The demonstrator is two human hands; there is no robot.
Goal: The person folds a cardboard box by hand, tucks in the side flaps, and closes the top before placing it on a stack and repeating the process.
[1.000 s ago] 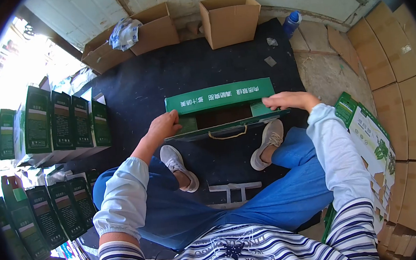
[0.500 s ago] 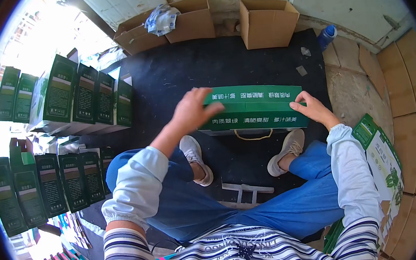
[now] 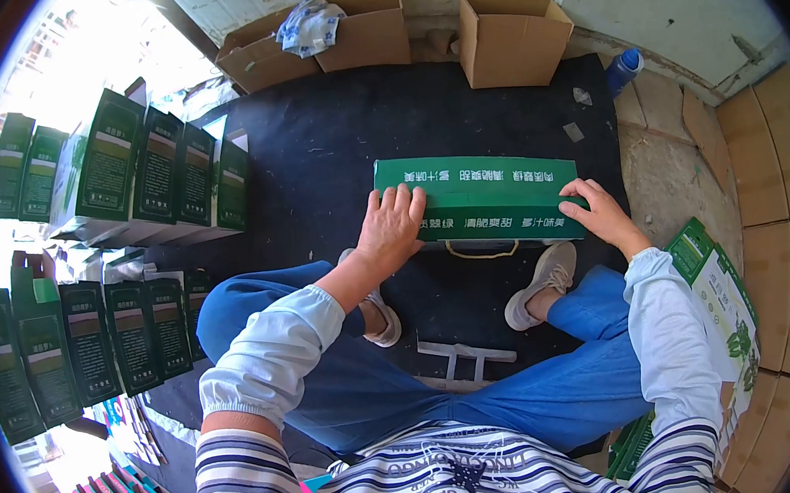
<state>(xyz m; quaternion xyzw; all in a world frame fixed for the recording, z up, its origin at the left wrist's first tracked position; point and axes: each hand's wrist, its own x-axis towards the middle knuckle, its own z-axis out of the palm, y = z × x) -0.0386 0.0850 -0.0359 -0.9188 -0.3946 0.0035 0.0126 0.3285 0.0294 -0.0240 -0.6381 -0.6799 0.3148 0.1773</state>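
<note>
Toward the left edge of the black cloth mat I see two rows of upright green cardboard cartons. The left hand rests, fingers nearly straight and slightly parted, on the left end of a long green cardboard box with white lettering, nearer the mat's right edge. The right hand touches its right end, fingers bent narrow; whether they pinch, I cannot tell.
</note>
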